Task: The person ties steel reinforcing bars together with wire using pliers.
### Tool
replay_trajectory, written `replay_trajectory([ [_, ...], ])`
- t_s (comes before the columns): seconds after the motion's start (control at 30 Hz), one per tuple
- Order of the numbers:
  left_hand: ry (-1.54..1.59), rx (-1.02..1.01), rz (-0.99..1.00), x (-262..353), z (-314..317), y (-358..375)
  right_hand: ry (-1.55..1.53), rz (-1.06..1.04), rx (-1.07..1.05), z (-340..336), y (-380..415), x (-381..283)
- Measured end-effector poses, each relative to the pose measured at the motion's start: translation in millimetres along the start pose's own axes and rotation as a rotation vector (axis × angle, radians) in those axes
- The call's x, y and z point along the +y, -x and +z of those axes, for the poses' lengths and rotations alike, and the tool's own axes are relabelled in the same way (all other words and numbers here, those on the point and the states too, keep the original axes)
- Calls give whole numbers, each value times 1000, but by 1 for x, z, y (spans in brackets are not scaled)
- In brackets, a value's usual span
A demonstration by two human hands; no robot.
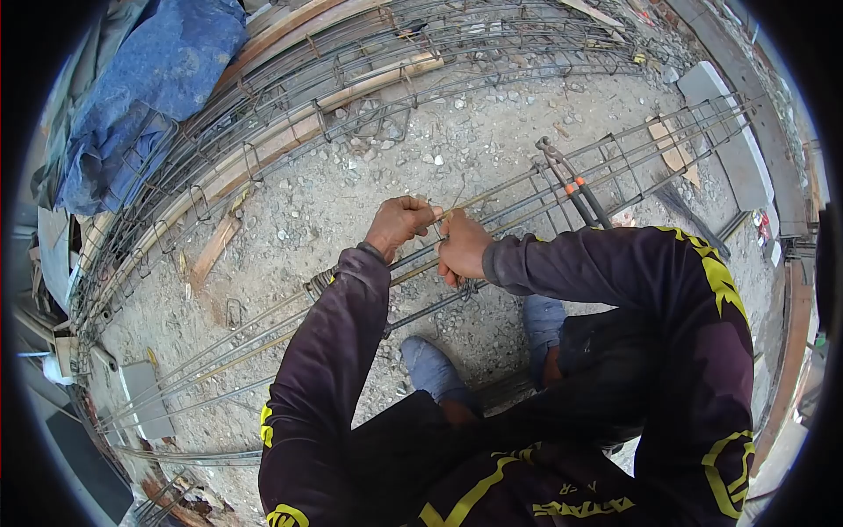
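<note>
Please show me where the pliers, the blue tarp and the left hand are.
pliers [575, 189], head view, on the handles near the orange band.
blue tarp [145, 79], head view, on its middle fold.
left hand [399, 224], head view, on its back.

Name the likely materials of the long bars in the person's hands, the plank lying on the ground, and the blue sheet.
Long bars: probably steel, dull grey-brown, thin and straight. Plank: wood, rough, pale brown. Blue sheet: seemingly plastic tarpaulin, creased and folded.

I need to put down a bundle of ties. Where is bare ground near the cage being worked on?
The gravel patch between the near rebar cage and the far cage is bare. It is crowded around both hands and by the pliers.
</note>
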State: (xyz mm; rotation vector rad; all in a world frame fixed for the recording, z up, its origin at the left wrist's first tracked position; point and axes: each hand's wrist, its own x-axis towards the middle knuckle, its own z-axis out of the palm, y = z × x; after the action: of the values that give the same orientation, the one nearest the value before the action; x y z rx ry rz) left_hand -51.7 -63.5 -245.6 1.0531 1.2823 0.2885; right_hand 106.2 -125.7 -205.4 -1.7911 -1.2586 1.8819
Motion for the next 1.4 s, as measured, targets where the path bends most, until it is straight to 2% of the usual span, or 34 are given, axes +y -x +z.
replay_trajectory([
  [0.33, -57, -9, -73, 2, -5, 0, 144, -60, 6, 1, 6, 1],
  [0.73, -28, 59, 41, -4, 1, -6, 222, -19, -6, -7, 5, 5],
  [0.9, 50, 94, 77, -6, 5, -3, 188, -12, -150, -22, 10, -14],
  [1.03, 78, 127, 102, -3, 10, 3, 531, -23, -213, -37, -2, -36],
  [1.07, 66, 147, 128, -6, 11, 1, 624, -46, -168, -36, -11, -31],
  [1.17, 14, 212, 162, -20, 9, -6, 868, -365, 11, -42, -21, -30],
  [1.2, -16, 228, 157, -21, 8, -9, 920, -397, -33, -46, -25, -35],
  [1.3, -37, 236, 154, -27, 9, -13, 994, -455, -52, -48, -23, -45],
  [1.4, -107, 238, 131, -27, 7, -14, 953, -397, -69, -50, -18, -46],
])
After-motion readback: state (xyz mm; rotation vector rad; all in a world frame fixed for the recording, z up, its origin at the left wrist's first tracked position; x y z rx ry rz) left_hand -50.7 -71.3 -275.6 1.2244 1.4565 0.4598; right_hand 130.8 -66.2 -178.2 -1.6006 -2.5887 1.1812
